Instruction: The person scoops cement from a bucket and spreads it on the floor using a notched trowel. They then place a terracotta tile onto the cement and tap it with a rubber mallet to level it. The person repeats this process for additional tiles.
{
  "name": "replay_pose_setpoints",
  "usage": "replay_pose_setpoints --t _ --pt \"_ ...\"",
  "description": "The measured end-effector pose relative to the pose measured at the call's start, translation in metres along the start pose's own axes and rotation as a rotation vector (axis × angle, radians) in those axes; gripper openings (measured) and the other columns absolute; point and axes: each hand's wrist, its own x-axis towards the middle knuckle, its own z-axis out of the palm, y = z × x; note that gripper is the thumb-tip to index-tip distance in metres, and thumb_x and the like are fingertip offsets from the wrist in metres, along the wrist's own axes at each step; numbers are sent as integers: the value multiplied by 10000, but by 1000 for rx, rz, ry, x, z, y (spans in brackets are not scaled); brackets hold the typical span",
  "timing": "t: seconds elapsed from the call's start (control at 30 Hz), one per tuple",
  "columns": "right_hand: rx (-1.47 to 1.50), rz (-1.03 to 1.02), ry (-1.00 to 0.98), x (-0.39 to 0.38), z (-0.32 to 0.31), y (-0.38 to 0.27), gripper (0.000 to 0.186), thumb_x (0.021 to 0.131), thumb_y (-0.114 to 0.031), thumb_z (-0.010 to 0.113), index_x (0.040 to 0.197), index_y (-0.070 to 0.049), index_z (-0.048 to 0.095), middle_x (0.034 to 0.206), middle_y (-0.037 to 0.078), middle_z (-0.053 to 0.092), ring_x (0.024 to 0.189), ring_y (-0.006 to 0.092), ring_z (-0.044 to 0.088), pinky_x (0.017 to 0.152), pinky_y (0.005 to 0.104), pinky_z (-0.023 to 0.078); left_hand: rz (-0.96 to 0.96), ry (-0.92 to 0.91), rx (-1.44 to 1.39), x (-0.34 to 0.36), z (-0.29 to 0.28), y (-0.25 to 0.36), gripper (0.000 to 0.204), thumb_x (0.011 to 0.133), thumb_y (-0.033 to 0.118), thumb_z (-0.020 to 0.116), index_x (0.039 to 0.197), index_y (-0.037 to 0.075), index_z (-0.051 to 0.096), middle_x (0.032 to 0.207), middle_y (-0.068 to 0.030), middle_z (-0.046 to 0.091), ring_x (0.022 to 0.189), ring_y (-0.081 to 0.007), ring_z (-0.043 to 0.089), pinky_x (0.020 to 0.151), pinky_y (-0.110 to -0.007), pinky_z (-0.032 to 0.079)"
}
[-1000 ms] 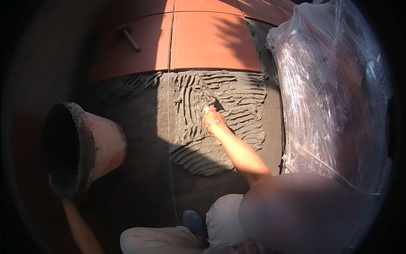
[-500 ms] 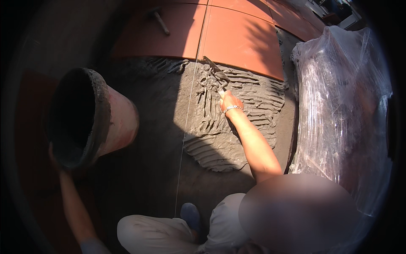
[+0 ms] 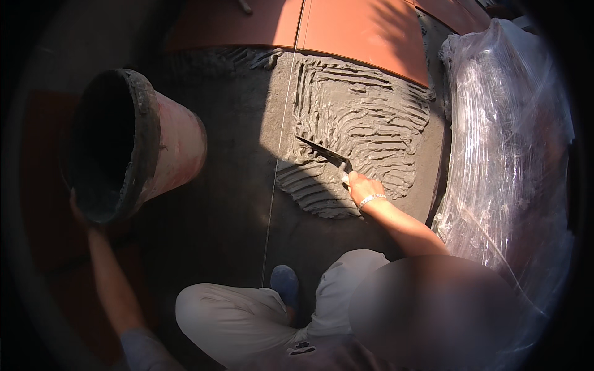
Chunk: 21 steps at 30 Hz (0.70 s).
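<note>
My right hand (image 3: pixel 366 188) is closed around the handle of a trowel (image 3: pixel 327 151). The trowel's blade lies on the grey mortar (image 3: pixel 352 105), pointing to the left across its ridges. On the left, a mortar-crusted bucket (image 3: pixel 179 139) is tipped over with its dark mouth facing left. At the near side of its rim my left hand (image 3: pixel 79 209) grips the bucket; shadow and the rim hide most of its fingers.
Large terracotta tiles (image 3: pixel 356 37) border the mortar at the far side. A taut string (image 3: pixel 276 167) runs along the mortar's left edge toward me. On the right stands a plastic-wrapped stack (image 3: pixel 501 136). Part of a tool handle (image 3: pixel 245 6) shows on the tiles, top left.
My right hand has drawn the trowel back from the tile edge toward me, and the far mortar is now combed in fresh ridges. My left hand stays on the bucket; the view has shifted.
</note>
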Motion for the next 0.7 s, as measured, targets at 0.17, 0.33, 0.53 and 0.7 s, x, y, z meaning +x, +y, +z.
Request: replay_pose_setpoints --t 0.17,0.33,0.53,0.7 --pt "-23 -61 -36 -1 -7 2 197 956 -206 445 1016 -36 526 1006 222 676 857 400 692 715 513 546 -1 -52 -27 0 3 1 582 942 396 510 1349 -20 489 1330 -170 559 1199 -336 553 1040 -463 438" --pt "-43 -211 -53 -26 -2 -12 164 940 -163 442 1017 -43 522 996 212 673 896 387 685 717 493 545 67 -14 51 -6 13 1 579 949 373 483 1362 -32 469 1349 -178 549 1223 -339 543 1059 -470 428" --pt "-14 -77 -322 -86 31 -15 159 956 -174 454 1052 -68 523 1026 159 663 905 337 697 722 474 557 75 -53 44 -5 17 -1 579 950 360 459 1369 -39 457 1358 -181 543 1235 -339 537 1069 -465 417" --pt "10 -47 -302 -92 38 -13 166 942 -189 488 1048 -64 507 1036 165 657 927 360 691 740 473 560 95 19 91 -7 18 -1 574 949 359 446 1364 -36 460 1360 -175 541 1241 -331 532 1064 -455 418"
